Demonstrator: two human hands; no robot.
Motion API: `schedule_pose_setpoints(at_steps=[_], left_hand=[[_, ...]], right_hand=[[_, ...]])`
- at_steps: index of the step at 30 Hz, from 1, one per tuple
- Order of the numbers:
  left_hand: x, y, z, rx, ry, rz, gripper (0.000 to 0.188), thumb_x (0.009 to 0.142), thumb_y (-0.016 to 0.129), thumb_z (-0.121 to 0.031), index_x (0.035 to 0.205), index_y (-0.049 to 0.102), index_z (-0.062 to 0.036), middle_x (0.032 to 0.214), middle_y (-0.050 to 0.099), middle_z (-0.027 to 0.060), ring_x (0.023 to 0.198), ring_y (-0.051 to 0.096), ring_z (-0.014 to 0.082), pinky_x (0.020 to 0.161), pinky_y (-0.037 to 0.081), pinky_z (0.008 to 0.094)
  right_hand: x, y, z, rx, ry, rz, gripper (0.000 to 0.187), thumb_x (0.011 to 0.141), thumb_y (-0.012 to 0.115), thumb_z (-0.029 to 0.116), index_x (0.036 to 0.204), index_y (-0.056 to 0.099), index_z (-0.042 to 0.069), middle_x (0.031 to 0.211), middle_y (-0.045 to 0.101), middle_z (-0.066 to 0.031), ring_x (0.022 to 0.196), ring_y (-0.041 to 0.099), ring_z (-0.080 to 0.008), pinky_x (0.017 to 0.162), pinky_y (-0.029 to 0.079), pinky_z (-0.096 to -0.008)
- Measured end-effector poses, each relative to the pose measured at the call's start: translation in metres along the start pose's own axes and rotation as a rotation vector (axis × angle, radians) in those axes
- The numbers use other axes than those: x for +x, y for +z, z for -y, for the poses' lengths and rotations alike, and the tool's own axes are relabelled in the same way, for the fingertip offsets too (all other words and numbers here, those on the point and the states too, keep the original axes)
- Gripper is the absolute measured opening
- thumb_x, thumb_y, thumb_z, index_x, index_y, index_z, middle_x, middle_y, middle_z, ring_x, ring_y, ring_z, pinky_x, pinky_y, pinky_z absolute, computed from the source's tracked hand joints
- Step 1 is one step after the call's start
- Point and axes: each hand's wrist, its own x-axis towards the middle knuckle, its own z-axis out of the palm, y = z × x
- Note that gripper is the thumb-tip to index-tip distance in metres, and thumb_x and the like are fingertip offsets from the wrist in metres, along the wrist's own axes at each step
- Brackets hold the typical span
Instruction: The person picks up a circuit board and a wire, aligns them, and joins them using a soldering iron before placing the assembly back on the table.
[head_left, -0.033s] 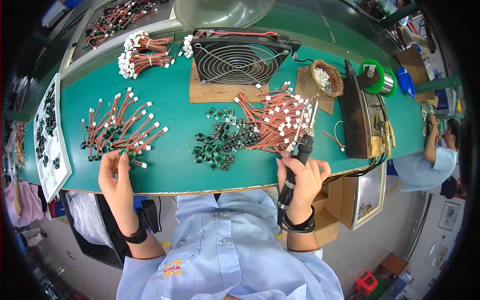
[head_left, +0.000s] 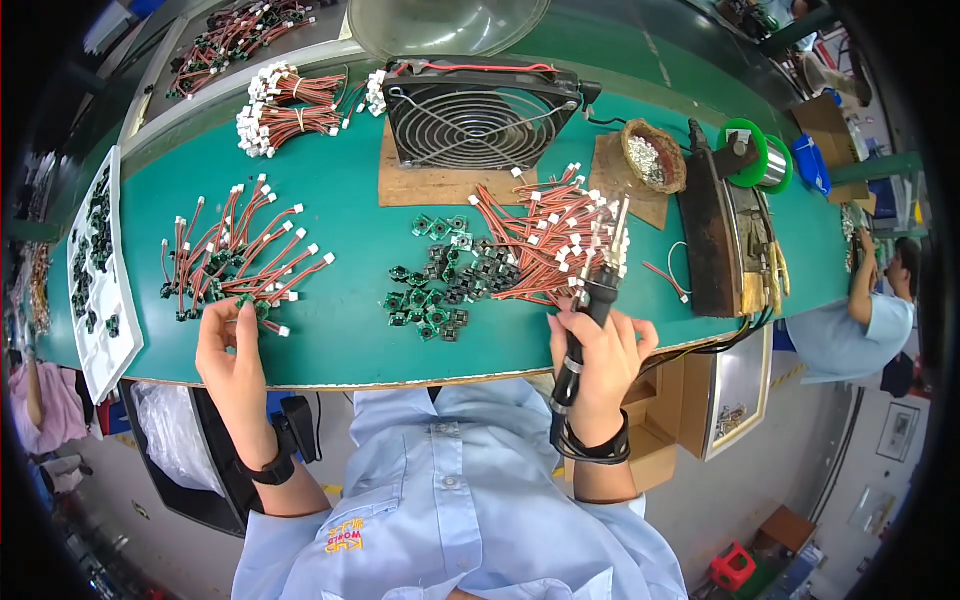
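Note:
My left hand (head_left: pixel 228 345) is closed at the near left table edge, thumb and fingertips pinching a small green circuit board (head_left: pixel 262 309) beside the wired boards. Behind it, several boards with red-brown leads and white connectors (head_left: pixel 235 240) lie fanned out. My right hand (head_left: pixel 605 360) grips a black soldering iron (head_left: pixel 601 290); two thin metal prongs point away from me over a heap of red-brown leads with white connectors (head_left: pixel 550 240). Between my hands lie loose green boards (head_left: pixel 430 305) and small black parts (head_left: pixel 490 270).
A black fan (head_left: pixel 480 115) stands on cardboard at the back. At right are a bowl of white bits (head_left: pixel 650 160), a dark metal stand (head_left: pixel 712 240) and a solder reel (head_left: pixel 775 165). A white tray (head_left: pixel 118 350) lies left. A co-worker (head_left: pixel 850 320) sits far right.
My right hand and the soldering iron have shifted slightly left, and the prongs have turned a little. My left hand and its board have barely moved.

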Motion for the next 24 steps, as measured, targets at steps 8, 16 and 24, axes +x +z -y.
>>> schedule_pose_setpoints(at_steps=[8,16,24], left_hand=[[0.003,0.010,-0.020,0.282,-0.035,-0.126,0.018,0.083,0.061,-0.010,0.095,0.057,0.0022,0.080,0.057,0.0043,0.062,0.047,0.0091,0.059,0.039,0.0228],[-0.051,0.048,-0.072,0.271,0.363,0.288,0.024,0.073,0.067,-0.003,0.093,0.056,-0.0007,0.092,0.054,0.0117,0.070,0.051,0.0240,0.068,0.041,0.0323],[-0.056,0.088,-0.060,0.434,0.459,0.275,0.025,0.071,0.070,-0.007,0.090,0.055,-0.0006,0.081,0.056,0.0118,0.070,0.055,0.0277,0.062,0.042,0.0341]], right_hand=[[0.007,0.005,-0.007,-0.070,-0.045,0.062,0.032,0.064,0.075,0.004,0.090,0.058,0.012,0.076,0.060,-0.0014,0.073,0.054,-0.0178,0.073,0.033,-0.0312],[0.004,0.001,-0.005,0.074,0.062,-0.007,0.031,0.067,0.073,-0.001,0.089,0.055,0.010,0.077,0.060,-0.0046,0.070,0.055,-0.0193,0.069,0.040,-0.0317],[-0.007,-0.012,0.002,0.614,0.358,-0.118,0.036,0.076,0.067,-0.005,0.101,0.043,0.005,0.081,0.060,-0.0127,0.077,0.059,-0.0193,0.068,0.051,-0.0306]])
